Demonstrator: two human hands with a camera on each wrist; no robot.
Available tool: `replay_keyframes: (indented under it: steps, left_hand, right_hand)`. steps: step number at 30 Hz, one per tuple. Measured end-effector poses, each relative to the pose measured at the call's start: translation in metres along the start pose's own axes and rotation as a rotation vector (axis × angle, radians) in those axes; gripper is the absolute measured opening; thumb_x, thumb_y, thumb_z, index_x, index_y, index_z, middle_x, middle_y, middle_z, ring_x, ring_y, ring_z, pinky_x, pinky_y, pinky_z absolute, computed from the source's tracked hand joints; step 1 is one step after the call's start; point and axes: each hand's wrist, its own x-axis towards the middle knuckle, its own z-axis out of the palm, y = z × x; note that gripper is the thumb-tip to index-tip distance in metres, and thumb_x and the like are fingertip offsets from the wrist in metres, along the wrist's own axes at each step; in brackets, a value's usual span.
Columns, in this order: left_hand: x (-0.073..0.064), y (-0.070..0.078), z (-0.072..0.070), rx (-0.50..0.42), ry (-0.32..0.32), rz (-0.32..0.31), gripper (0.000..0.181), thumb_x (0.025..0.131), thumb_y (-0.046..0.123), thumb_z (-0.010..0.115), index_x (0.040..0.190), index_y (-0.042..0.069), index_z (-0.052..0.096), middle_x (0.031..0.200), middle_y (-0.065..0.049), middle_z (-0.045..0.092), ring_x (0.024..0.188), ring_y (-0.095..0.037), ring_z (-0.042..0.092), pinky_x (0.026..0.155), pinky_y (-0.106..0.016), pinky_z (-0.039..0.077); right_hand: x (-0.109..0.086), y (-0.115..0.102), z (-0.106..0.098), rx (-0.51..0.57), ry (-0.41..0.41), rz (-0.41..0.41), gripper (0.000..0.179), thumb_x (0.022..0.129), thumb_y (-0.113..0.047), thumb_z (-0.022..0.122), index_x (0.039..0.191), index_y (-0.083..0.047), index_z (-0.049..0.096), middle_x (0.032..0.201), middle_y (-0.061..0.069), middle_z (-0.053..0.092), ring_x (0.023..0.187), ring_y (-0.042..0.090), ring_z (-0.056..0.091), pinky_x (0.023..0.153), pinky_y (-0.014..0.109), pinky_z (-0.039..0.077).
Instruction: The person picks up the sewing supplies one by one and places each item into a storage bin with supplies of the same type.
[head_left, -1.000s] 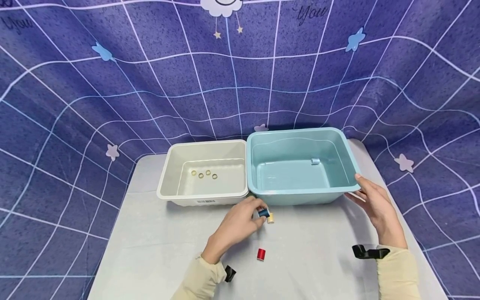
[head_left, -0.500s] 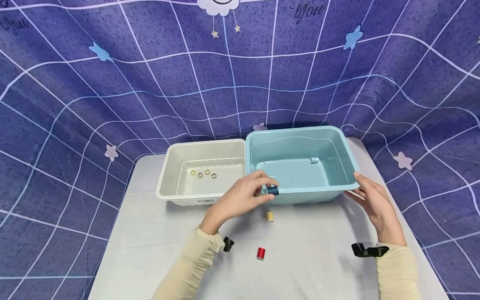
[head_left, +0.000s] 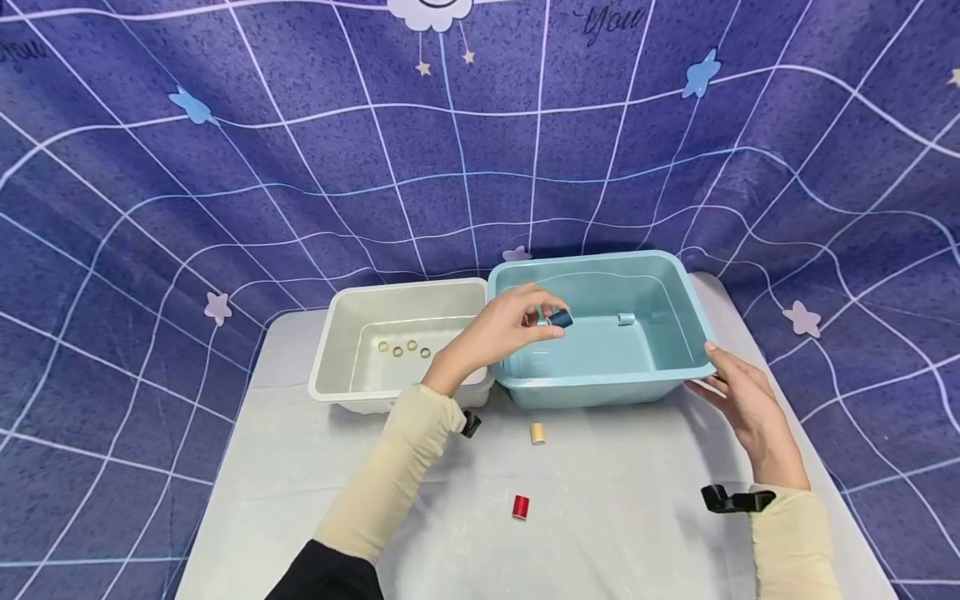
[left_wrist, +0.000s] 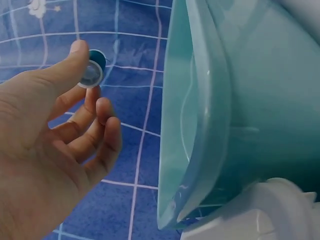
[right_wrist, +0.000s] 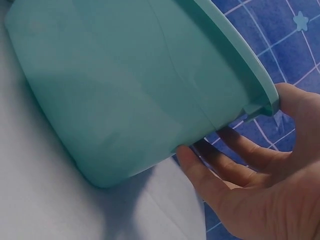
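My left hand [head_left: 517, 323] pinches a dark teal spool of thread [head_left: 559, 318] between thumb and fingers, over the left part of the light blue plastic bin [head_left: 592, 382]. In the left wrist view the spool's pale round end [left_wrist: 91, 74] faces the camera. A pale blue spool [head_left: 626, 318] lies inside that bin. My right hand [head_left: 750, 408] holds the bin's front right corner. In the right wrist view its thumb is at the rim and the fingers [right_wrist: 200, 175] reach against the outer wall. A yellow spool [head_left: 537, 433] and a red spool [head_left: 521, 507] rest on the table.
A cream bin [head_left: 405, 393] stands beside the blue one on the left, with several small gold-coloured rings [head_left: 397, 352] on its floor. Behind both bins hangs a purple-blue curtain [head_left: 480, 142]. The pale table [head_left: 300, 467] extends in front of them.
The left hand has lifted the dark teal spool from beside the yellow spool and carried it up and over the blue bin's front rim. The right hand keeps its place at the corner.
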Motion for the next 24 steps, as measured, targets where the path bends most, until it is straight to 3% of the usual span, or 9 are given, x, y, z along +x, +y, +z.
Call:
replay_keyframes:
  steps: [4,11,16,24]
  left_hand:
    - [0.022,-0.004,-0.001,0.008,-0.055,-0.001,0.038,0.098,0.036,0.073,0.132,0.019,0.070,0.112,0.002,0.065,0.092,-0.011,0.062,0.078,-0.023,0.054]
    - [0.053,-0.008,-0.005,0.034,-0.071,0.001,0.038,0.098,0.035,0.074,0.132,0.017,0.070,0.113,0.000,0.069,0.092,-0.012,0.064,0.075,-0.025,0.054]
    - [0.075,-0.008,-0.007,0.060,-0.093,0.023,0.040,0.097,0.033,0.076,0.133,0.015,0.070,0.113,-0.003,0.069,0.092,-0.013,0.065,0.081,-0.025,0.055]
    - [0.105,-0.011,-0.004,0.153,-0.146,0.032,0.037,0.099,0.033,0.074,0.133,0.019,0.069,0.118,-0.002,0.068,0.098,-0.014,0.068,0.090,-0.027,0.054]
  right_hand:
    - [0.000,0.001,-0.002,-0.015,0.011,0.003,0.029,0.107,-0.031,0.061,0.129,-0.012,0.056,0.113,-0.013,0.070,0.101,0.003,0.072,0.090,0.027,0.063]
    - [0.001,0.002,-0.003,-0.013,0.013,0.000,0.018,0.107,-0.031,0.061,0.120,-0.019,0.064,0.114,-0.011,0.070,0.101,0.004,0.072,0.091,0.026,0.063]
    - [0.001,0.002,-0.003,-0.010,0.012,-0.009,0.021,0.107,-0.030,0.061,0.122,-0.017,0.063,0.116,-0.010,0.068,0.103,0.004,0.071,0.091,0.027,0.063]
    - [0.002,0.003,-0.001,-0.031,0.026,-0.004,0.031,0.106,-0.033,0.061,0.130,-0.013,0.058,0.119,-0.011,0.065,0.103,0.004,0.071,0.092,0.026,0.062]
